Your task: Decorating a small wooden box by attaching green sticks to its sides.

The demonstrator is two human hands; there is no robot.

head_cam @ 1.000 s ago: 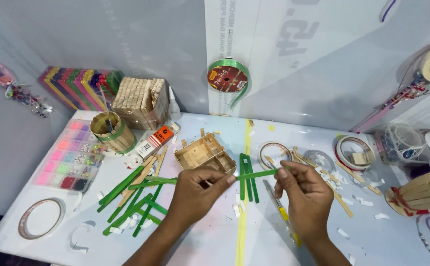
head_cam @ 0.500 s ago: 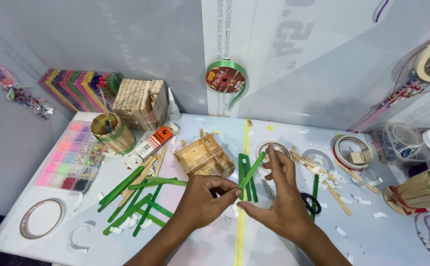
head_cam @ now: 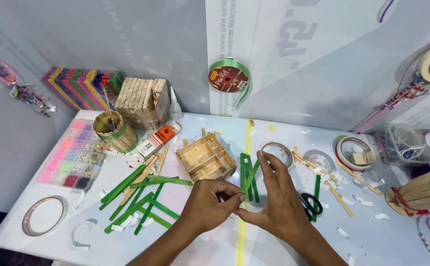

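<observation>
Both my hands meet over the middle of the white table (head_cam: 274,133). My left hand (head_cam: 208,204) pinches the lower end of a green craft stick (head_cam: 250,178), fingers bunched. My right hand (head_cam: 275,199) holds the same stick from the right, its index finger raised along it. The stick tilts up to the right. Just behind it lie glued green sticks (head_cam: 247,170) flat on the table. A small open box of plain wooden sticks (head_cam: 205,157) stands to the left of my hands.
Loose green sticks (head_cam: 136,192) lie at the left, with a bead organiser (head_cam: 72,157), a stick cup (head_cam: 114,130) and a tape roll (head_cam: 42,216). Black-handled scissors (head_cam: 309,203), tape rolls (head_cam: 353,151) and a stick basket (head_cam: 421,193) sit at the right.
My hands have come together at the table's middle. The green stick, held level between them a second ago, now tilts up and both hands grip its lower part.
</observation>
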